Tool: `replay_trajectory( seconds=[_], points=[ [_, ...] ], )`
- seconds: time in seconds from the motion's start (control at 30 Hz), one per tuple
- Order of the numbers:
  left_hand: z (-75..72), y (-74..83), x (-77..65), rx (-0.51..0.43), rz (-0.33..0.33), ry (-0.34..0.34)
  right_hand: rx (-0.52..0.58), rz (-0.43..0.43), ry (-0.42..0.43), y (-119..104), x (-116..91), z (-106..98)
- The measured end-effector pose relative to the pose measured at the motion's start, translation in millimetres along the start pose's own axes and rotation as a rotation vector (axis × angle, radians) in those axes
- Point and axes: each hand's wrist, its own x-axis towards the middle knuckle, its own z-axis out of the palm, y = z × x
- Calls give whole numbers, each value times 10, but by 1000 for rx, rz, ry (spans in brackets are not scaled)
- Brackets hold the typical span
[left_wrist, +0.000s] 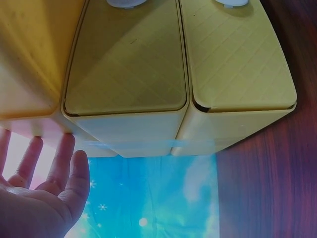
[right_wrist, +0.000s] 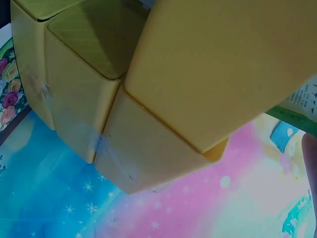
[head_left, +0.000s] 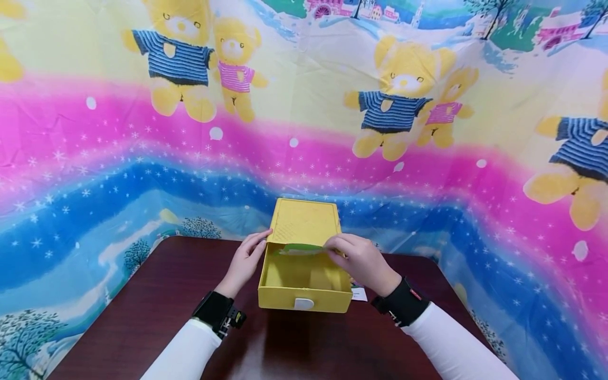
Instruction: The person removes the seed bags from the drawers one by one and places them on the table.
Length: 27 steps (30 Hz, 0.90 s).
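Observation:
A yellow drawer unit (head_left: 306, 219) stands on the table with its top drawer (head_left: 280, 296) pulled out. Over this drawer my right hand (head_left: 358, 258) pinches a thin green packet (head_left: 301, 249). Printed text shows on the packet (right_wrist: 294, 110) in the right wrist view. My left hand (head_left: 244, 261) is at the unit's upper left edge. In the left wrist view its fingers (left_wrist: 64, 153) are extended, with the fingertips right at the unit's side. The bare drawer floor shows in the head view, partly in shadow.
Two lower drawers, a middle one (left_wrist: 129, 64) and a bottom one (left_wrist: 242, 59), are closed. A small white printed piece (head_left: 359, 294) lies on the dark wooden table (head_left: 199, 274) right of the unit. A patterned bear curtain (head_left: 294, 174) hangs close behind.

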Motion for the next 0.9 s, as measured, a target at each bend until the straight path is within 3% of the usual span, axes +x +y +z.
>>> replay_trajectory(
  seconds=[0.2, 0.5, 0.9],
  points=[
    [2, 4, 2, 10, 15, 4, 11, 39, 54, 18, 9, -73],
    [6, -16, 10, 24, 7, -6, -4, 110, 65, 7, 29, -206],
    [7, -13, 2, 6, -13, -7, -49, 157, 214, 135, 30, -436]
  ],
)
